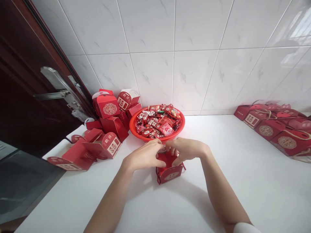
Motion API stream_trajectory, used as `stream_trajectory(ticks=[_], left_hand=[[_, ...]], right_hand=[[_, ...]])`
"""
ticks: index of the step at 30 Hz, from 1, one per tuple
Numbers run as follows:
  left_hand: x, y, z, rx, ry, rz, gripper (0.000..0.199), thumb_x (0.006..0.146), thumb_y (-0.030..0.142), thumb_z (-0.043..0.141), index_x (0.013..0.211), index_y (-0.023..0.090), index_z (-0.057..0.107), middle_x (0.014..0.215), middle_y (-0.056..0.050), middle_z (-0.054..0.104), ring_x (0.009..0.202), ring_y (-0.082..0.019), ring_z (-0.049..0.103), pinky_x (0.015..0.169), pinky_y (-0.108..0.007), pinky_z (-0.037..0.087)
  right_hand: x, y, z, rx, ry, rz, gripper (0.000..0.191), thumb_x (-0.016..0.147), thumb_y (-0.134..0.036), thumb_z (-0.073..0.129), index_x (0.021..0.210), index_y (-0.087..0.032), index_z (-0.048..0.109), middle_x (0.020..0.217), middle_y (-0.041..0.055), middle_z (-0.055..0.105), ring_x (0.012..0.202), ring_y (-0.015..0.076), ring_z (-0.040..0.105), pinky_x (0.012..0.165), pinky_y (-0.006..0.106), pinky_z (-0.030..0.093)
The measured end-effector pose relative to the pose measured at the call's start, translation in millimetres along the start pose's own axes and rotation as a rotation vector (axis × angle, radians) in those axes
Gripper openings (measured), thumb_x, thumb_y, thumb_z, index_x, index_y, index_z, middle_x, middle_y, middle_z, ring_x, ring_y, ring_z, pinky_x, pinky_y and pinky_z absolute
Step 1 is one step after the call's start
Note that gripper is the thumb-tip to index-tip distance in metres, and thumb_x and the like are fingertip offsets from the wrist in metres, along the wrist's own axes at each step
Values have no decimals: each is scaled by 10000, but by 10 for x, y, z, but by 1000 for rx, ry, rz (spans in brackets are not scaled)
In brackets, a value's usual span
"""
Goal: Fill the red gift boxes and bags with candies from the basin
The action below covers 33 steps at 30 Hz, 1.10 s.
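Observation:
A small red box [171, 174] with a round pale emblem and dark red cords stands open at the top on the white table. My left hand [148, 155] is curled round its left side, thumb over the opening. On the right side my right hand [186, 151] grips it the same way, thumb reaching inside and fingers at the far edge. Just behind both hands sits a round red basin [132, 127] heaped with wrapped sweets [157, 121].
Several open red boxes [110, 145] are piled at the left, beside a dark door [24, 64] with a metal handle. Red boxes with cord handles [279, 129] stand in rows at the right. A tiled wall [189, 74] rises behind the white table [243, 181].

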State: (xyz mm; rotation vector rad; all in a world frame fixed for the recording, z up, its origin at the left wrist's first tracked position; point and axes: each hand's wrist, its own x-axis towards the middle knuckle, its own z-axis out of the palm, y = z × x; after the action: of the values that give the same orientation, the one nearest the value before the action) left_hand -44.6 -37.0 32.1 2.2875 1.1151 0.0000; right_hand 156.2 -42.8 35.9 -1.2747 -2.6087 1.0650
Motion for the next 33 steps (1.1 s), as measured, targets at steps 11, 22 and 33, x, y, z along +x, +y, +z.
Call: stream_trajectory(ticks=[11, 22, 33], left_hand=[[-73, 75, -58, 82, -23, 6, 211, 811, 417, 613, 837, 208, 607, 979, -51, 630, 935, -238, 612, 726, -317, 443], [-23, 82, -35, 96, -102, -16, 356, 921, 494, 471, 783, 208, 631, 988, -71, 627, 956, -255, 621, 754, -325, 445], [66, 0, 14, 153, -79, -128, 149, 717, 302, 682, 780, 208, 585, 957, -33, 600, 899, -233, 578, 653, -284, 386]], right_hand=[[-172, 120, -74, 76, 48, -8, 386, 759, -486, 813, 913, -172, 650, 979, 79, 742, 902, 223, 705, 713, 298, 545], [34, 65, -13, -154, -18, 216, 393, 693, -479, 845, 842, -191, 624, 864, 44, 696, 742, 200, 654, 534, 257, 407], [128, 173, 7, -120, -23, 298, 572, 578, -471, 892, 1011, -196, 638, 1044, 65, 683, 848, 244, 652, 611, 274, 444]])
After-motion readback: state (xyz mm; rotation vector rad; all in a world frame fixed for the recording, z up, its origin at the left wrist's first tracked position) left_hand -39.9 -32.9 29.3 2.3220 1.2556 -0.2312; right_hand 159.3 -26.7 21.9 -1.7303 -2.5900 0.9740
